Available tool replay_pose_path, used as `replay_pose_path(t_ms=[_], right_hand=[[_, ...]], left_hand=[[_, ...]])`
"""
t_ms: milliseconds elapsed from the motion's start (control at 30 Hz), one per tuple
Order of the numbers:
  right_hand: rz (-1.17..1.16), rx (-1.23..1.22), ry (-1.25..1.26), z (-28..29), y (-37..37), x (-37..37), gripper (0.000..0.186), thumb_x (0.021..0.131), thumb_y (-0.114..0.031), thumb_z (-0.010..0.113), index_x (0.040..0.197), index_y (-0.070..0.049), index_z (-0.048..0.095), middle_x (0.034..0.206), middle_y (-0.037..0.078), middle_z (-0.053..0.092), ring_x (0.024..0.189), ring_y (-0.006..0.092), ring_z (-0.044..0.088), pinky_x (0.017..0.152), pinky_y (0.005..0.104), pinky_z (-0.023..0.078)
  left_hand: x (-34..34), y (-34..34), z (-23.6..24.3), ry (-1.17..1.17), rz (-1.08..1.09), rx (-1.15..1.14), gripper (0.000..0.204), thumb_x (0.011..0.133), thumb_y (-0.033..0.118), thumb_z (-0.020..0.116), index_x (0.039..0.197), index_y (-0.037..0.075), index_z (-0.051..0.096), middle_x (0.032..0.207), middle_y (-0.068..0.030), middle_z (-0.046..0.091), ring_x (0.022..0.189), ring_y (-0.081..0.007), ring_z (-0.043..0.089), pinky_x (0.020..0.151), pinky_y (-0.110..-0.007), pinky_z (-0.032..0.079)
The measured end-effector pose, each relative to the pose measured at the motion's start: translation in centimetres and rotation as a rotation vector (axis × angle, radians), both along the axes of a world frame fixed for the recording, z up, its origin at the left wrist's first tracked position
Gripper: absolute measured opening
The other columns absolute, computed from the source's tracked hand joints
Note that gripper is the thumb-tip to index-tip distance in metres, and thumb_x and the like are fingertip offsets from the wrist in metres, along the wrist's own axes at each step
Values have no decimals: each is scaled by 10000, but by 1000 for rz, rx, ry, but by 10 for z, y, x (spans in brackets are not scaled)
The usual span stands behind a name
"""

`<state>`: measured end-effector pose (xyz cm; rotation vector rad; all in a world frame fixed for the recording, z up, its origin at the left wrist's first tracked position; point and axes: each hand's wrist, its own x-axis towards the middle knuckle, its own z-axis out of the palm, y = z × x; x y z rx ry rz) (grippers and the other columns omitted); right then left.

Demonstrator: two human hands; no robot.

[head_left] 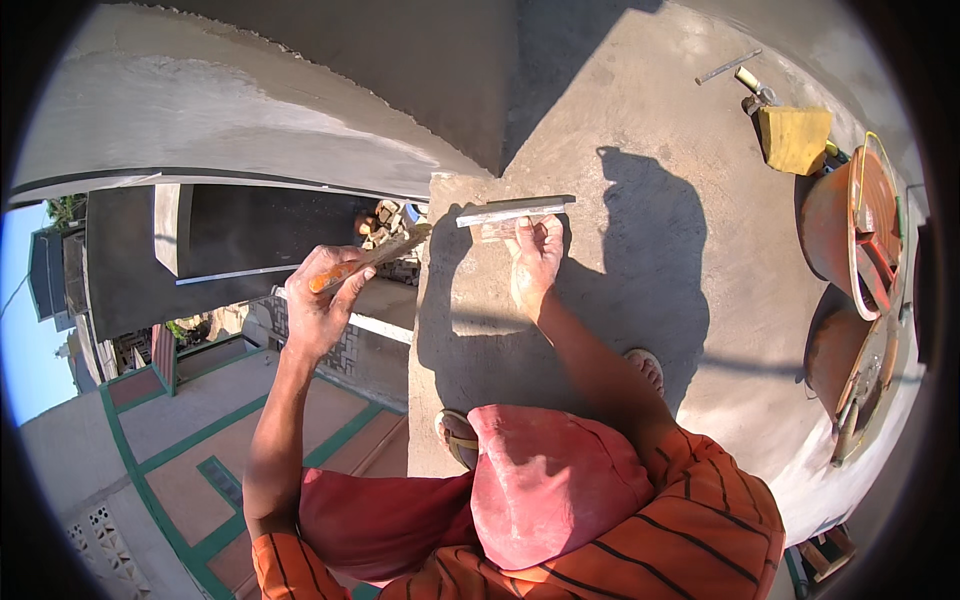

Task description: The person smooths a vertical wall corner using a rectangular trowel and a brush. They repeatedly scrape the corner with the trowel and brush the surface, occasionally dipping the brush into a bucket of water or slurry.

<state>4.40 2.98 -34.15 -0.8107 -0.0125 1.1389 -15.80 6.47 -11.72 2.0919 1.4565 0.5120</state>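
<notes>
In my left hand (322, 298) is a narrow hand tool (375, 260), perhaps a trowel seen edge-on. Its orange-stained grip lies between my closed fingers and its mortar-smeared end points toward the corner of the wall. My right hand (536, 262) is closed on a plastering float (512, 211) with a long straight grey edge and a pale wooden part. The float is over the grey cement floor (480, 300), casting a thin shadow; whether it touches the surface I cannot tell. The two tools are apart.
To my left the floor ends at an edge (412, 350), with a drop to tiled ground (210, 430). A plastered wall (250, 90) rises ahead. Along the right stand a bucket (826, 225) with a red tool inside, another bucket (832, 350), and a yellow block (795, 140).
</notes>
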Motion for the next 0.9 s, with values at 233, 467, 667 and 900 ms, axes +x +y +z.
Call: replay_pose_path(t_ms=[233,467,667,900], right_hand=[[-133,-77,-135,14,-46,112,268,926,-100,638,1117,-76,452,1102,40,546,1004,134,550,872,340,477],[-165,54,-182,27,-54,133,259,945,-55,581,1167,-64,447,1177,68,549,1114,182,544,997,429,465],[-125,32,-190,25,-55,123,257,944,-56,585,1169,-64,461,1164,62,567,1083,164,561,936,383,483],[-20,106,-297,-7,-51,106,241,934,-87,619,1137,-112,492,1120,20,606,1065,143,581,909,322,466]], left_hand=[[27,39,-82,220,-652,189,375,711,-14,695,1054,118,623,1044,-51,632,905,-278,662,742,-379,577],[46,82,-94,235,-618,206,368,744,-1,657,1070,153,584,1012,-43,612,860,-299,654,711,-389,569],[38,78,21,196,-617,338,259,762,29,688,1005,93,625,1010,-29,669,900,-245,666,755,-351,570],[17,73,168,200,-537,687,319,741,-30,745,1027,89,670,1006,-92,704,927,-262,698,773,-333,573]])
